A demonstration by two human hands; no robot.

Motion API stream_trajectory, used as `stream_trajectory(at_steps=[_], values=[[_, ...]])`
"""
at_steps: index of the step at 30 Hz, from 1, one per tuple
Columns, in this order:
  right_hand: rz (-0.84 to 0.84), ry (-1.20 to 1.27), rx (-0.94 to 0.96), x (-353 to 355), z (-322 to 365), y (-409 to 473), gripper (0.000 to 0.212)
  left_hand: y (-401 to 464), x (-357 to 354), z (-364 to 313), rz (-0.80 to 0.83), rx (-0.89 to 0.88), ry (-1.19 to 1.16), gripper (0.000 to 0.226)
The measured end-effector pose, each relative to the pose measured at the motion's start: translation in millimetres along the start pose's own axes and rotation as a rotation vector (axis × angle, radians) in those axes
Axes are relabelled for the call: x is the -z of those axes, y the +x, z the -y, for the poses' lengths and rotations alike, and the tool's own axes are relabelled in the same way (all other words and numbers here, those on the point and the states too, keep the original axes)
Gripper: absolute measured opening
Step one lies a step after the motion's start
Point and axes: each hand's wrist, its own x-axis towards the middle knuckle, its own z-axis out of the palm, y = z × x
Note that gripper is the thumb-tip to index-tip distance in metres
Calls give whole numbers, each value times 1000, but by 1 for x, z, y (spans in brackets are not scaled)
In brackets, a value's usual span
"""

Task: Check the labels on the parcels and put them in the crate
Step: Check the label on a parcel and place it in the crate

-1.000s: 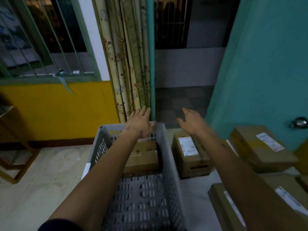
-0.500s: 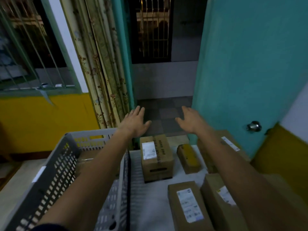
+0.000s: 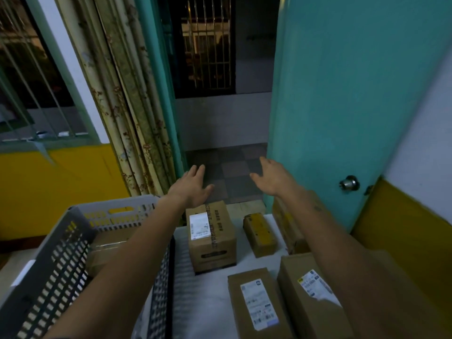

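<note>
Hands, my left grip (image 3: 193, 187) and right grip (image 3: 271, 178), hung spread and empty above the labelled parcel (image 3: 211, 237) beside the crate (image 3: 73, 241).

— Could you read any of the labels?
— No. The upright box (image 3: 210, 234) had a white label (image 3: 199, 226) and dark print along its tape, all too blurred. The two flat parcels (image 3: 256, 305) nearest the camera bore white labels with barcodes, equally illegible.
</note>
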Motion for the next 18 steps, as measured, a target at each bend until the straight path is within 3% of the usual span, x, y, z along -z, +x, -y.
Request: stream_trajectory(at_steps=[18], values=[[86,28,49,-44,29,43,75,39,-21,40,52,76,-23,77]])
